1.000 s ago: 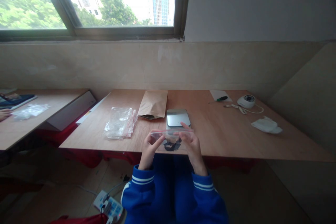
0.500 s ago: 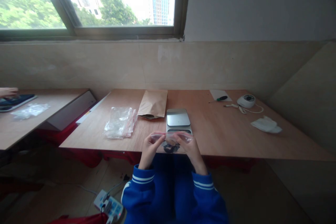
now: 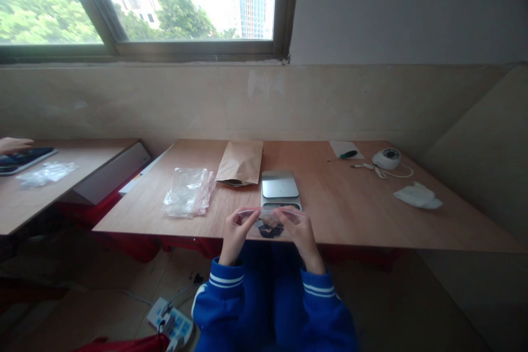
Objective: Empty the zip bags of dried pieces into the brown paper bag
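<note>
Between my hands, at the near edge of the table, is a clear zip-lock bag with a red-edged top and dark and brownish pieces inside. My left hand pinches the left part of its top edge. At the right part of that edge, my right hand pinches the plastic in the same way. Just beyond the bag stands a kitchen scale with a bare metal plate, its near end partly hidden by the bag and my fingers.
A brown paper pouch and a pile of clear zip-lock bags lie left of the scale. Rightward are a screwdriver, a white corded device and a crumpled white bag. Another person's hand is at the left table.
The bag's top edge now looks straighter and flatter between my fingers. My hands stay in nearly the same place. The other person's hand has shifted slightly.
</note>
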Available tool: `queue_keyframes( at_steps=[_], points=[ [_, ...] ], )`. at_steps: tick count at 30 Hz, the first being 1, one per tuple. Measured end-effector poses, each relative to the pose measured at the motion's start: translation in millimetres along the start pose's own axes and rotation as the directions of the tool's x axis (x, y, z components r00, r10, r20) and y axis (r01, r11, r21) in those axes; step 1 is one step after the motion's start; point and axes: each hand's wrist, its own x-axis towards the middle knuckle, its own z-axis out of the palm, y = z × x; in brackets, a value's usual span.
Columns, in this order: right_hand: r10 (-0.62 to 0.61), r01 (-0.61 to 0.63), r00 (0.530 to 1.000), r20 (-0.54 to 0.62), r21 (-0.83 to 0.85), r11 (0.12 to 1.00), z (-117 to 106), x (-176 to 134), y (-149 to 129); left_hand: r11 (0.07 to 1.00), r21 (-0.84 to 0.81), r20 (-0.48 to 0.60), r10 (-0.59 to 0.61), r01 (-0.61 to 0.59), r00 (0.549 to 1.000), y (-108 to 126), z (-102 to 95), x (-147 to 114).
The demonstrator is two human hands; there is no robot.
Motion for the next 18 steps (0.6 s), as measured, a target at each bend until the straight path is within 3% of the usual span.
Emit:
queue_keyframes(
  at_steps=[8, 14, 18],
  points=[
    [-0.059, 0.058, 0.998, -0.020, -0.040, 0.998, -2.1, -0.9, 0.7, 0.999, 0.050, 0.008, -0.004, 0.004, 1.000, -1.9, 0.3, -0.7],
    [-0.054, 0.054, 0.998, -0.012, -0.037, 0.998, -1.5, -1.9, 1.2, 0.998, 0.063, -0.047, 0.020, -0.017, 0.999, -0.8, 2.7, -1.3],
    [-0.023, 0.023, 1.000, -0.004, 0.018, 1.000, -0.7, -1.3, 0.5, 0.998, -0.026, -0.020, -0.063, 0.063, 0.998, -0.1, 3.3, 0.5]
  ],
)
